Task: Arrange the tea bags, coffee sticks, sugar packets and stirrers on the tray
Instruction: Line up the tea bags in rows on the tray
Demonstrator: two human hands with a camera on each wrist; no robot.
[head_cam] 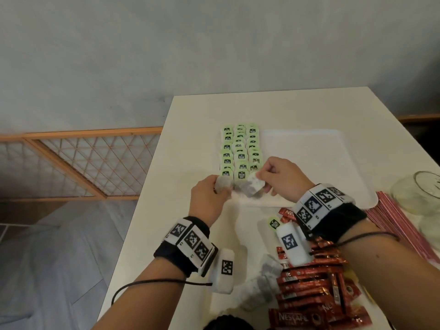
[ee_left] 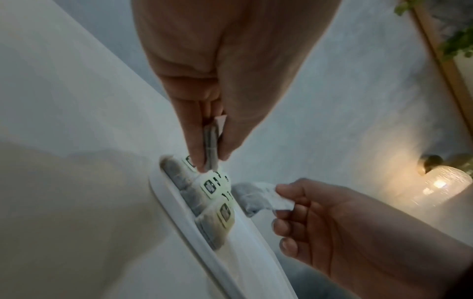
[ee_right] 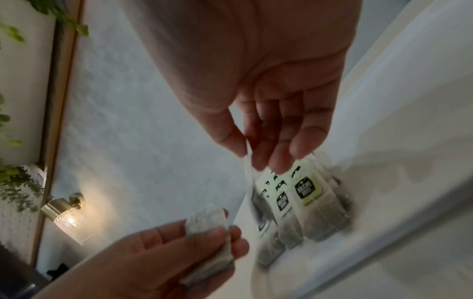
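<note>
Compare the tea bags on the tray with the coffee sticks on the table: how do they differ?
The tea bags on the tray lie in three neat overlapping columns; the coffee sticks lie in a loose heap. The tea bags are on the white tray; the coffee sticks are on the bare table, near the person. The tea bags are pale grey pouches with green tags; the coffee sticks are long red packets. Both are single-serve drink items.

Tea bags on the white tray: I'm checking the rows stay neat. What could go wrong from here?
1. The left hand and right hand each pinch a grey paper tea bag right beside the packed green-tagged rows; setting them down may nudge neighbours askew.
2. The right forearm hangs over the red coffee sticks and could scatter them.
</note>
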